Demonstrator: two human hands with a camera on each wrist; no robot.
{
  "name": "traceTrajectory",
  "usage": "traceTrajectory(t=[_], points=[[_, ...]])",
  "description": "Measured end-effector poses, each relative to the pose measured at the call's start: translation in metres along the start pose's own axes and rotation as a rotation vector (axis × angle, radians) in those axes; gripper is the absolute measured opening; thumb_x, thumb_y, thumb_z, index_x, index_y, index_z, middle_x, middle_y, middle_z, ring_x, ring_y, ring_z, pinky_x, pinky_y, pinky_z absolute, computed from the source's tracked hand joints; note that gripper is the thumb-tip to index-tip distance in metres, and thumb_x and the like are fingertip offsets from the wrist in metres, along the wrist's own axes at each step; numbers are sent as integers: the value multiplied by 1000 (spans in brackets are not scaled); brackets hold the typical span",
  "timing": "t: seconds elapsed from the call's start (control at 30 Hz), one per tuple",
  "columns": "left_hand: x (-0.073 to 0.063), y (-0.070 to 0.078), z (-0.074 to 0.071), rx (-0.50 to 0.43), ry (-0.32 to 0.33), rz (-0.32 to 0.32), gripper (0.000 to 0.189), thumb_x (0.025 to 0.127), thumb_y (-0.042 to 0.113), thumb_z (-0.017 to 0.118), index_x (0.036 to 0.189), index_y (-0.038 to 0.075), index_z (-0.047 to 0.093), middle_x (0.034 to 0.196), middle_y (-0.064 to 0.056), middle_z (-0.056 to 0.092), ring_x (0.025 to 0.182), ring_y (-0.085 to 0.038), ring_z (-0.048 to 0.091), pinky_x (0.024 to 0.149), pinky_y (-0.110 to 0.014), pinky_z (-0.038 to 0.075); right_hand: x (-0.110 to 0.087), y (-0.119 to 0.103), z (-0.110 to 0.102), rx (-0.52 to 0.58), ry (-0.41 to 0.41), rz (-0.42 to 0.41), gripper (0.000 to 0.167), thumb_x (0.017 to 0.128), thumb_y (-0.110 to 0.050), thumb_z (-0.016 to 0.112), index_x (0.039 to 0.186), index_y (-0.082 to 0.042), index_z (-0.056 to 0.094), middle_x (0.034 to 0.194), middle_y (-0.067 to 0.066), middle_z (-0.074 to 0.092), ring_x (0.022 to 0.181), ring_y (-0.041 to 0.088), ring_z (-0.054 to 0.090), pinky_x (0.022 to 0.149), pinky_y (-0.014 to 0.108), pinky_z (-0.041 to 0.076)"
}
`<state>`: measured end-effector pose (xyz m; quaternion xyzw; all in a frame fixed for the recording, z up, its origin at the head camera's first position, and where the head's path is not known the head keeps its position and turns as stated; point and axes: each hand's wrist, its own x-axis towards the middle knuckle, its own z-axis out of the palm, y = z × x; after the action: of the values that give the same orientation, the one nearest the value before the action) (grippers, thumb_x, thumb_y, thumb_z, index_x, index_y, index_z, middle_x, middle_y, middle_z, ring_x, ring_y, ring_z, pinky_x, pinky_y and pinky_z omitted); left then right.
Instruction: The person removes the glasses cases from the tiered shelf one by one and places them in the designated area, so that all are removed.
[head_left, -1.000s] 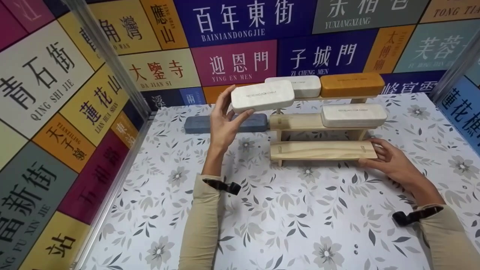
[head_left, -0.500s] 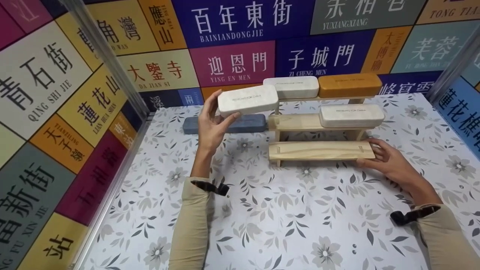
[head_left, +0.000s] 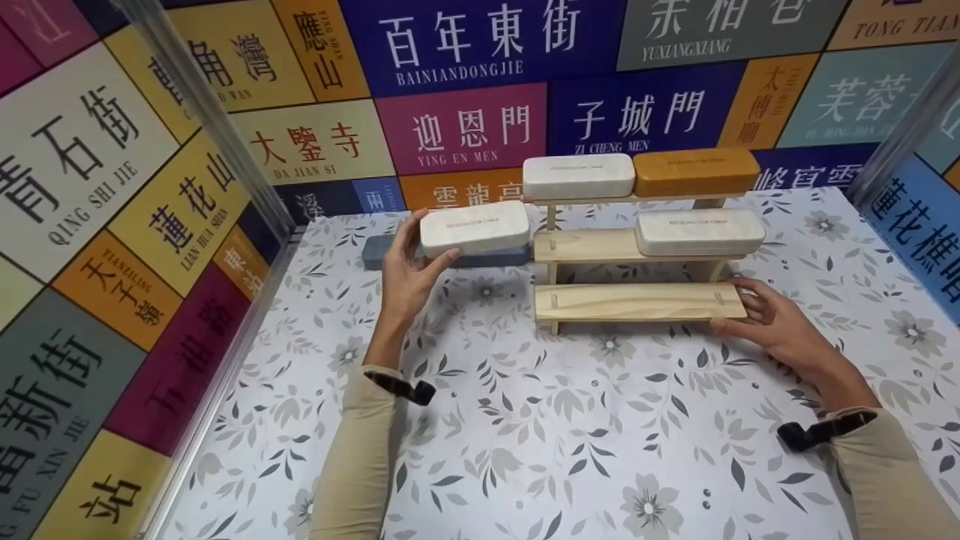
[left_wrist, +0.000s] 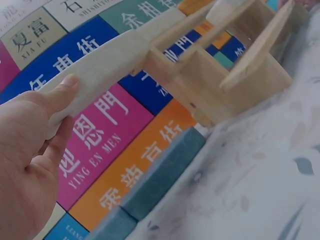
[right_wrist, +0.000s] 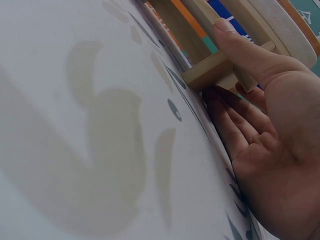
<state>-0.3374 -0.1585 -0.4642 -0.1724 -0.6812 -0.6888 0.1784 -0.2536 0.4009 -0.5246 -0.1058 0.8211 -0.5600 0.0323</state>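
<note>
My left hand (head_left: pixel 405 283) grips a white, round-cornered case (head_left: pixel 476 227) by its left end, thumb at the front. It is held in the air left of a three-tier wooden stand (head_left: pixel 637 301) and overlaps blue-grey cases (head_left: pixel 491 256) behind it. In the left wrist view the thumb presses the white case's side. My right hand (head_left: pixel 784 330) holds the right end of the lowest tier; in the right wrist view the thumb lies over the board and the fingers reach underneath. Another white case (head_left: pixel 701 232) lies on the right of the middle tier.
On the top tier a white case (head_left: pixel 577 176) and an orange-brown case (head_left: pixel 696 172) lie side by side. Two blue-grey cases (left_wrist: pixel 162 175) stand end to end on the floral-patterned tabletop (head_left: pixel 570 435). Walls with coloured street-name panels (head_left: pixel 465 127) close off the back and sides.
My left hand has carried the white case left and down, away from the stand, so the top-tier white case now shows fully. My right hand has stayed on the lowest tier.
</note>
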Motion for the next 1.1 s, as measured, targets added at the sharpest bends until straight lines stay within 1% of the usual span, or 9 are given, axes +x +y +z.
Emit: traceTrajectory(t=[0.13,0.37,0.47,0.57,0.67,0.77,0.87,0.97,1.1], points=[[-4,-11,-5,16,8,-32,81,90,3,88,160,8,49,164,-13,50,154,-25,48,118,-47,54,0,-1,0,-13,5,2,77,103,-8,74,166,2,30,143,-18,55,123,-15,60,99,9,55],[-10,-30,-11,116,20,-107,77,91,18,90,159,18,52,164,-6,54,155,-21,49,120,-50,53,1,-1,-1,-24,4,11,78,103,-9,74,167,1,30,147,-14,57,122,-14,61,99,8,54],[-12,-36,-11,134,-4,-135,78,91,21,91,159,19,52,164,-9,53,155,-21,49,121,-51,52,0,-1,-1,-17,6,11,78,103,-8,74,167,0,31,149,-11,58,122,-13,62,100,8,54],[-15,-40,-10,145,-23,-170,78,90,19,91,158,19,53,164,-12,53,155,-22,49,122,-51,51,0,0,0,-3,6,10,77,103,-7,75,166,-1,32,146,-16,59,122,-12,63,100,8,54],[-16,-43,-8,147,-46,-193,78,90,15,91,159,15,53,165,-16,52,157,-24,47,124,-51,49,0,0,0,11,4,10,76,103,-6,74,166,-1,33,140,-23,59,122,-11,63,99,9,55],[-18,-47,-5,161,-78,-202,80,90,12,91,159,9,51,166,-19,50,159,-27,44,126,-49,47,0,1,0,20,2,10,76,103,-5,74,166,-1,32,139,-25,60,123,-11,64,99,9,55],[-20,-50,-3,184,-108,-216,82,90,12,90,161,5,48,168,-17,48,160,-27,42,128,-47,45,0,2,0,18,3,8,77,103,-6,74,166,-1,32,139,-26,59,122,-12,64,99,8,55],[-23,-53,-2,212,-132,-249,84,91,16,90,162,6,47,167,-11,50,161,-26,42,131,-44,41,0,2,1,25,0,-3,76,103,-4,73,166,0,32,139,-25,60,123,-11,64,99,9,55],[-26,-58,-2,204,-161,-289,84,91,16,89,163,6,45,165,-11,51,161,-25,42,134,-38,36,0,2,1,44,-10,-20,75,103,-1,72,166,2,31,141,-23,60,124,-9,64,100,10,56]])
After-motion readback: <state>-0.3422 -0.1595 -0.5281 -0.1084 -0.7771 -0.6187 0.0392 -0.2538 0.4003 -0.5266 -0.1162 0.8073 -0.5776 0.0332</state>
